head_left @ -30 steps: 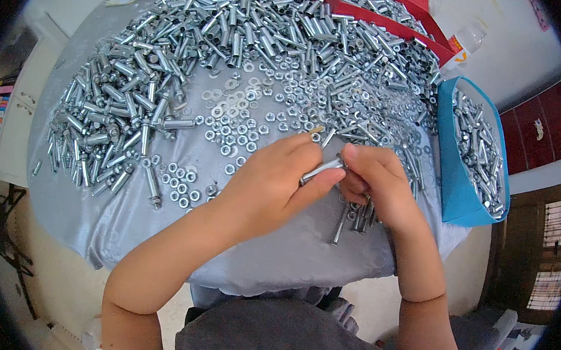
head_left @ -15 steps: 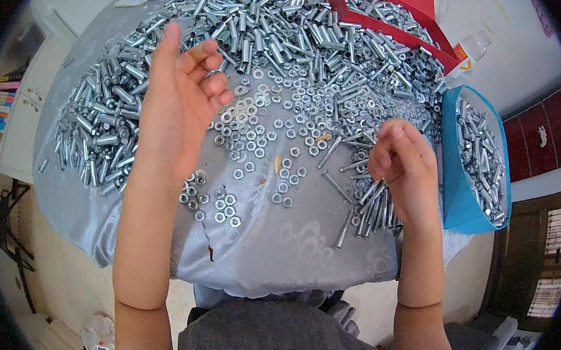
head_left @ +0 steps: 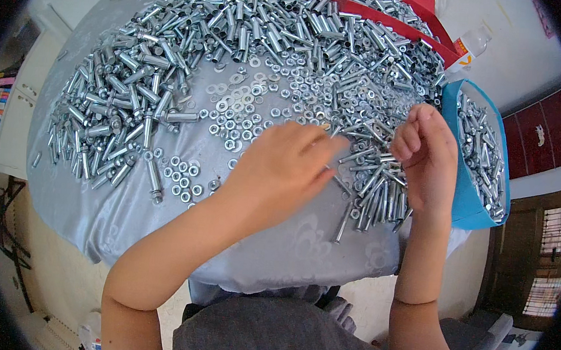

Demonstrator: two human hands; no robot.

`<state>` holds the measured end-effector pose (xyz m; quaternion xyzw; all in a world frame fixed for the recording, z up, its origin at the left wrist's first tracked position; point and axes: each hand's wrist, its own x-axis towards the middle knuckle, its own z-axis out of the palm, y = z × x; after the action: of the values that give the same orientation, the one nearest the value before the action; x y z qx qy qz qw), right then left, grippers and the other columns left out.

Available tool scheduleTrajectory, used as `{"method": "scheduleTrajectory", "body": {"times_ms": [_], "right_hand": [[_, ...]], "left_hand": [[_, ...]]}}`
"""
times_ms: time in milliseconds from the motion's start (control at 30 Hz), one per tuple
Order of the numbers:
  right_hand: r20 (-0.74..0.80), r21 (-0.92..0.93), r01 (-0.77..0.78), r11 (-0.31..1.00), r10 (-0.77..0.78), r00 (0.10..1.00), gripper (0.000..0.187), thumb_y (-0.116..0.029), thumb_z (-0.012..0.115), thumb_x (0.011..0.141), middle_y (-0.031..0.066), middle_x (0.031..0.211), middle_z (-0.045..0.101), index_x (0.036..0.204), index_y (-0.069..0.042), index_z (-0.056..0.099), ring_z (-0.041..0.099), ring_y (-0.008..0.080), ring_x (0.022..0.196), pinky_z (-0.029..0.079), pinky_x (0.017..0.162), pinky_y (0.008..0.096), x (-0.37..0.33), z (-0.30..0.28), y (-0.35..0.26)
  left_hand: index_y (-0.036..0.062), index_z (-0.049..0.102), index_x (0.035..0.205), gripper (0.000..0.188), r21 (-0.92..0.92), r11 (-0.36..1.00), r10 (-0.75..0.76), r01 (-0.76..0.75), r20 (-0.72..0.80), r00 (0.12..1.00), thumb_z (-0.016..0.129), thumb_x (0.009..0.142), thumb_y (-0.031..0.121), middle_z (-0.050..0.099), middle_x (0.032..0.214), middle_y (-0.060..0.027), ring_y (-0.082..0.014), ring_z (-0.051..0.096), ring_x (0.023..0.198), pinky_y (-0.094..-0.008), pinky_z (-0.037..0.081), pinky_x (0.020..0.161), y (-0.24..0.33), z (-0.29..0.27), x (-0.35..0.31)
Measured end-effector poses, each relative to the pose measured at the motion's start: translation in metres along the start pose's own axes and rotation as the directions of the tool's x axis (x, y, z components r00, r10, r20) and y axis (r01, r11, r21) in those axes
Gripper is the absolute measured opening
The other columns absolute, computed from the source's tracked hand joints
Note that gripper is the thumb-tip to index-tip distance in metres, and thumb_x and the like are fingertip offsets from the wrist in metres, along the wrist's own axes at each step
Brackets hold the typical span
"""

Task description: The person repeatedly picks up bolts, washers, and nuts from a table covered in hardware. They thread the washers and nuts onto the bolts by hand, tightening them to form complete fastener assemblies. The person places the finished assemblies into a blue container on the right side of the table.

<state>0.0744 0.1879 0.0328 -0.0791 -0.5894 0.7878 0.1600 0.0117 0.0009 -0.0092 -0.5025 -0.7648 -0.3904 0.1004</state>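
My left hand [head_left: 284, 172] reaches over the middle of the table toward the right, its back upward. Thumb and forefinger are apart with nothing visible between them; the fingertips are a little blurred. Close to them lies a heap of long thin bolts [head_left: 376, 195]. My right hand [head_left: 428, 159] is raised above the right end of that heap, fingers curled in toward the palm. Whatever those fingers hold, if anything, is hidden. Loose hex nuts [head_left: 231, 129] and flat washers [head_left: 237, 94] lie beyond my left wrist. Sleeve anchor bolts [head_left: 127, 93] are piled at the left.
Metal sleeves [head_left: 265, 24] are heaped along the far side of the cloth-covered table [head_left: 235, 263]. A red box [head_left: 395, 24] of metal parts stands at the far right, beside a plastic bottle [head_left: 472, 45]. A blue box [head_left: 463, 217] of metal parts sits at the right edge.
My left hand has swung from above the left pile to the right and nearer, toward the long bolts. My right hand has shifted slightly right and farther away.
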Motion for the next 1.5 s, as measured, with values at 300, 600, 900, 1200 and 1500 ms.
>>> {"method": "scheduleTrajectory", "body": {"times_ms": [300,600,900,1200,1500], "right_hand": [[-0.049,-0.657,0.200,0.727,-0.306,0.951,0.012,-0.012,0.054,0.084,-0.0022,0.065,0.049,0.081,-0.001,0.055,0.042,0.0043,0.058,0.032,0.051,0.0193,0.017,-0.034,-0.008],[0.033,-0.941,0.104,0.322,-0.219,0.975,0.015,-0.007,0.054,0.078,0.0102,0.081,0.059,0.089,0.001,0.058,0.054,0.0188,0.074,0.043,0.068,0.0279,0.017,-0.042,-0.007],[0.037,-0.982,0.079,0.171,-0.234,0.971,0.017,-0.008,0.052,0.078,0.0171,0.093,0.058,0.092,0.001,0.058,0.053,0.0303,0.091,0.040,0.082,0.0349,0.017,-0.061,0.002],[-0.025,-0.979,0.018,0.202,-0.208,0.978,0.015,-0.007,0.056,0.074,0.0155,0.087,0.060,0.086,0.001,0.060,0.056,0.0285,0.085,0.042,0.079,0.0337,0.016,-0.055,-0.002],[0.005,-0.970,0.026,0.244,-0.084,0.996,0.017,-0.002,0.055,0.069,0.0127,0.078,0.061,0.085,0.001,0.060,0.056,0.0216,0.073,0.044,0.070,0.0300,0.012,-0.053,-0.009]], "left_hand": [[0.0088,0.055,0.085,0.012,0.131,0.982,0.095,-0.136,0.284,0.954,0.058,0.074,0.013,0.052,0.085,-0.0039,-0.0222,0.050,0.083,-0.0328,0.040,0.073,-0.005,0.008,-0.009],[0.0062,0.052,0.087,0.012,-0.039,0.999,-0.019,0.026,0.168,0.986,0.056,0.076,0.011,0.051,0.084,-0.0076,-0.0244,0.049,0.082,-0.0349,0.038,0.074,0.004,0.003,-0.006],[0.0004,0.052,0.098,0.019,-0.673,0.497,-0.558,0.547,0.235,0.796,0.050,0.087,0.017,0.051,0.079,0.0006,-0.0064,0.046,0.072,-0.0200,0.038,0.065,0.010,-0.010,0.000],[-0.0017,0.052,0.097,0.018,-0.785,0.366,-0.622,0.500,0.193,0.759,0.051,0.086,0.013,0.053,0.080,0.0009,-0.0033,0.047,0.073,-0.0173,0.038,0.065,0.005,-0.011,0.004],[-0.0011,0.052,0.098,0.019,-0.764,0.360,-0.646,0.535,0.210,0.734,0.052,0.086,0.013,0.053,0.079,0.0011,-0.0035,0.047,0.072,-0.0176,0.038,0.064,0.006,-0.009,0.003]]}}
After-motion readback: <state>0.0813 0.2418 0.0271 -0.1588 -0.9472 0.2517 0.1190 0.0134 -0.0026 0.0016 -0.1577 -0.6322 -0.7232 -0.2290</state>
